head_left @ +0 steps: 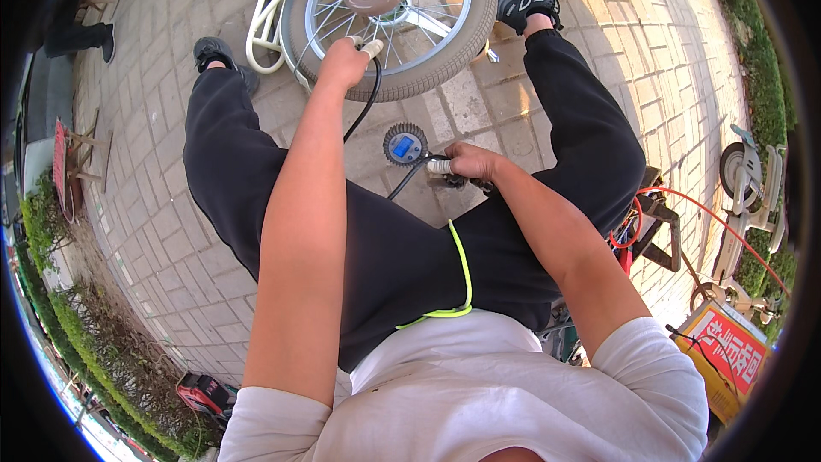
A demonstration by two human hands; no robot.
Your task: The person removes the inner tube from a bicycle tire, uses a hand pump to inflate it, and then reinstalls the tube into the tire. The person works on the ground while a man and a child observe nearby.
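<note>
My left hand (pixel 345 64) is closed on the end of a black air hose (pixel 372 96), at the spokes near the rim of a bicycle wheel (pixel 466 43). Whether the hose end sits on the valve is hidden by my fingers. Low between my knees, my right hand (pixel 472 161) grips a tyre inflator, whose round gauge (pixel 404 145) has a ribbed black rim and a lit blue screen. Pale wraps cover some fingers of both hands. The wheel has a grey-brown tyre and belongs to a bike with a cream rack (pixel 267 21).
Paving bricks (pixel 162 231) spread all around. At right, a red-orange air line (pixel 727 224) runs past a dark metal stand (pixel 663 235), a parked scooter (pixel 746 180) and a yellow-and-red box (pixel 727 351). A red-and-black case (pixel 205 395) lies lower left. Another person's leg (pixel 81 38) shows upper left.
</note>
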